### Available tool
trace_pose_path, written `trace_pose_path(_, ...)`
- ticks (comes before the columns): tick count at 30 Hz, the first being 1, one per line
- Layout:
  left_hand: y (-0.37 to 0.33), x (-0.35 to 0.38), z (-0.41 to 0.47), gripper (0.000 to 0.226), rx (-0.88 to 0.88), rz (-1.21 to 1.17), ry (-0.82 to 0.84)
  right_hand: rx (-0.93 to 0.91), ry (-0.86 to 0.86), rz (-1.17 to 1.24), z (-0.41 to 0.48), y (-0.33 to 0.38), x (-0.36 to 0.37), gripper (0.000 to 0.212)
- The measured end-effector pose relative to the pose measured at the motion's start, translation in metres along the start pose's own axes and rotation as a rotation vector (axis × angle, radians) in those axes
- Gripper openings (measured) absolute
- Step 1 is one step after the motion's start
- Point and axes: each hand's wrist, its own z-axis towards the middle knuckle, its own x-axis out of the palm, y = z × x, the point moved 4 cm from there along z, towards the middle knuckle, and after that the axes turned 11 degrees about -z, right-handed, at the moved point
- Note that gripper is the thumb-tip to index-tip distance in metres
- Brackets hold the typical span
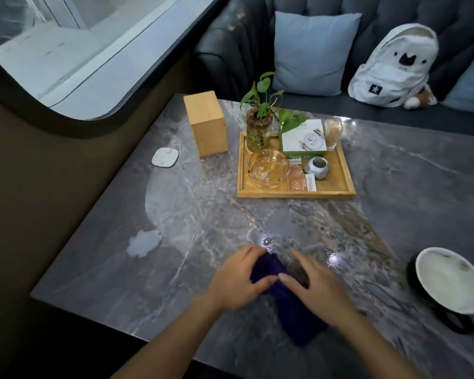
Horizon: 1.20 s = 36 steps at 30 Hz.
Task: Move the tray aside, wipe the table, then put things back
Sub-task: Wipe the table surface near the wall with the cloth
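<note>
A dark blue cloth [290, 305] lies bunched on the grey marble table [175, 214] near its front edge. My left hand [237, 279] grips the cloth's far left end. My right hand [312, 283] presses on its right side, blurred by motion. The wooden tray [337, 191] sits farther back, at the table's middle. It holds a plant in a glass jar [259, 131], an amber glass ashtray [268, 170], a green-and-white box [304, 139], a small silver object [316, 168], paper packets [301, 179] and a clear glass [333, 134].
A wooden box [207, 123] stands left of the tray, and a white square pad [165, 157] lies beyond it near the wall. A white paper scrap [144, 243] lies at the left. A black-and-white cup [449, 283] stands at the right edge. A sofa with cushions and a white backpack [394, 67] is behind.
</note>
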Motion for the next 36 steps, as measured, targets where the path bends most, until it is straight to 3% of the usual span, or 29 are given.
trace_pose_path(2,0.004,0.012,-0.007,0.074,0.013,0.027,0.033,-0.098,0.057,-0.076,-0.008,0.002,0.014,0.105)
trace_pose_path(4,0.008,0.018,-0.011,0.07,0.002,0.046,0.031,-0.16,0.11,-0.207,-0.012,0.002,0.023,0.106)
trace_pose_path(8,0.008,0.021,-0.013,0.067,0.005,0.077,-0.037,-0.202,0.01,-0.432,-0.015,0.003,0.031,0.08)
trace_pose_path(13,0.006,0.021,-0.014,0.045,-0.004,0.032,-0.12,-0.216,-0.115,-0.431,-0.008,0.014,0.033,0.052)
trace_pose_path(20,0.007,-0.006,-0.026,0.025,-0.051,-0.138,-0.213,-0.208,-0.118,-0.305,-0.001,0.02,0.029,0.05)
trace_pose_path(25,0.024,-0.044,-0.045,0.024,-0.106,-0.204,-0.426,-0.211,-0.139,-0.243,0.012,0.042,0.019,0.055)
trace_pose_path(31,0.074,-0.097,-0.091,0.024,-0.318,-0.138,-0.819,-0.226,-0.181,-0.151,0.038,0.078,0.015,0.056)
trace_pose_path(36,0.123,-0.13,-0.127,0.046,-0.611,0.047,-0.918,-0.18,-0.21,-0.092,0.069,0.1,0.018,0.055)
